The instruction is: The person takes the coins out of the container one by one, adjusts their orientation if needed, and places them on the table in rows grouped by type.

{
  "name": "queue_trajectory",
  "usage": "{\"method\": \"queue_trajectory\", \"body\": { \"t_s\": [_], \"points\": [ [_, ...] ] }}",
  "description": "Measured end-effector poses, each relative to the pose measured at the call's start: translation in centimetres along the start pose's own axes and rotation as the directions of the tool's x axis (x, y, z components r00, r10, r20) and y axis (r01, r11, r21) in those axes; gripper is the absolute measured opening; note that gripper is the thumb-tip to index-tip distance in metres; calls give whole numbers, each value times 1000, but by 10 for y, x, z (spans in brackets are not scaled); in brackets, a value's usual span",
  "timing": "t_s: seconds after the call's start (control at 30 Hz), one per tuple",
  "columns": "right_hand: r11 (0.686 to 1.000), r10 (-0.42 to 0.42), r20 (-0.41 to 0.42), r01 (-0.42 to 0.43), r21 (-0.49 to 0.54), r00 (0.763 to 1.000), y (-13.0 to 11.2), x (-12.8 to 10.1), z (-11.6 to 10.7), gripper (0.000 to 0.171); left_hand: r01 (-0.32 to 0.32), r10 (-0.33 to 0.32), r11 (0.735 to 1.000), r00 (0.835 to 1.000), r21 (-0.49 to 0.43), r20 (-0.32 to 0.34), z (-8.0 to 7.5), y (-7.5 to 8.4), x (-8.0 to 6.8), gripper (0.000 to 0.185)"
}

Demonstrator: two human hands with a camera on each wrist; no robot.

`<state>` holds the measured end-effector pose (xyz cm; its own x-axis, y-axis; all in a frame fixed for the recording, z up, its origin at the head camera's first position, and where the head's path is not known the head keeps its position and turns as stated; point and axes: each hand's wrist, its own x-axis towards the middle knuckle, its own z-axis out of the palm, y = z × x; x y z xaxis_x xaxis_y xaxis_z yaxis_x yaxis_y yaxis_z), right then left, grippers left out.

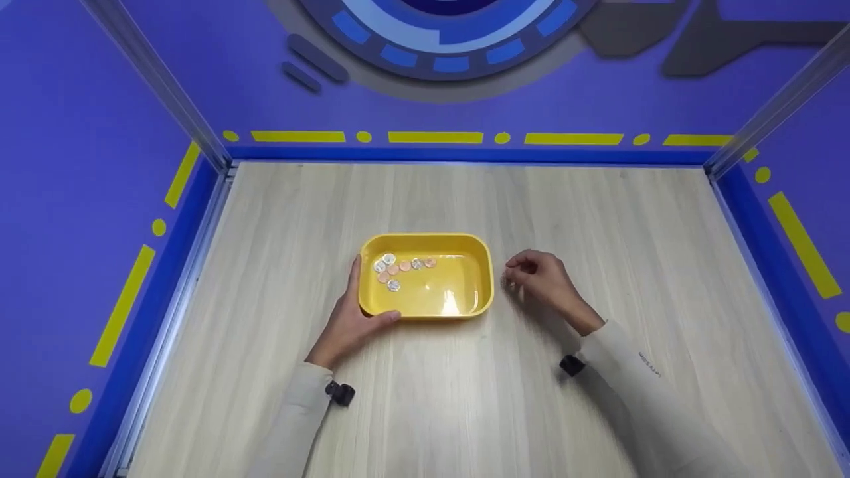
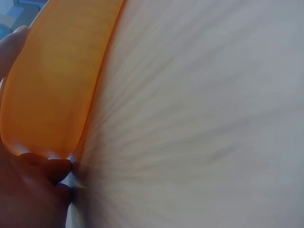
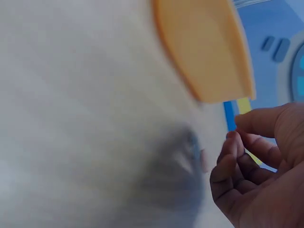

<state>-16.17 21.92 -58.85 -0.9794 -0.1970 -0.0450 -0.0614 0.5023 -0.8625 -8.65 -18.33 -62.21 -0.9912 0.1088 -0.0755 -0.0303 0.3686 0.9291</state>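
While gripped by left hand (image 1: pixel 350 320), one yellow tray (image 1: pixel 465 307) with nine coins (image 1: pixel 400 268); right hand (image 1: pixel 543 279) curled, empty

A pale wood-grain surface (image 1: pixel 597 219), its boards running away from the viewer, carries a yellow plastic tray (image 1: pixel 475 279) near its middle. The tray is rectangular with rounded corners and sits flat on the surface. A blue border with yellow dashes frames the surface on the left, far and right sides.
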Motion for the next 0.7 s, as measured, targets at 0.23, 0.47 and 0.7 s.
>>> {"method": "queue_trajectory", "body": {
  "t_s": [0.23, 0.47, 0.7],
  "points": [
    [999, -37, 37, 37, 1, 999, -30, 14, -1, 10, 2, -2, 1000, 1000, 5, -10, -2, 0, 1, 142],
    [989, -138, 103, 143, -44, 985, -59, 29, -2, 12, 3, -3, 1000, 1000, 25, -4, -2, 0, 1, 141],
    [967, -172, 264, 213, -137, 949, -78, 49, 6, 17, 6, -6, 1000, 1000, 18, -5, 0, 0, 0, 137]
  ]
}}
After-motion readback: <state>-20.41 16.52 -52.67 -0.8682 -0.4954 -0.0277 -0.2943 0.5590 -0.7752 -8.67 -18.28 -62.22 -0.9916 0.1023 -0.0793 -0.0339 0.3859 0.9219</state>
